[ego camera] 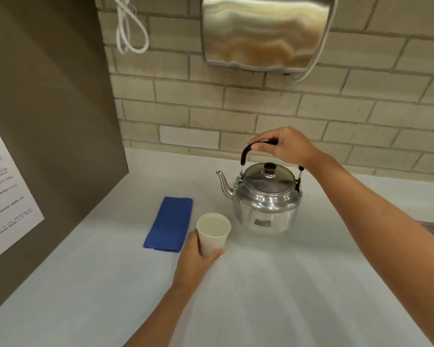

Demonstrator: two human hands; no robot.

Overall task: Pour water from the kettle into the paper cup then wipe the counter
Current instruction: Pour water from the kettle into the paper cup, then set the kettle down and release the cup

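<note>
A shiny metal kettle (264, 201) stands upright on the white counter (261, 296), its spout pointing left. My right hand (283, 145) is closed over the kettle's dark arched handle from above. Just left of the kettle's base is a white paper cup (213, 234), upright, with pale liquid showing inside. My left hand (196, 261) wraps around the cup's lower side. A folded blue cloth (169, 224) lies flat on the counter left of the cup, untouched.
A brick-tiled wall runs behind the counter, with a steel dispenser (266, 31) mounted above the kettle and a white cord (130, 26) hanging at upper left. A dark side panel (50, 121) with a printed notice (5, 194) closes off the left.
</note>
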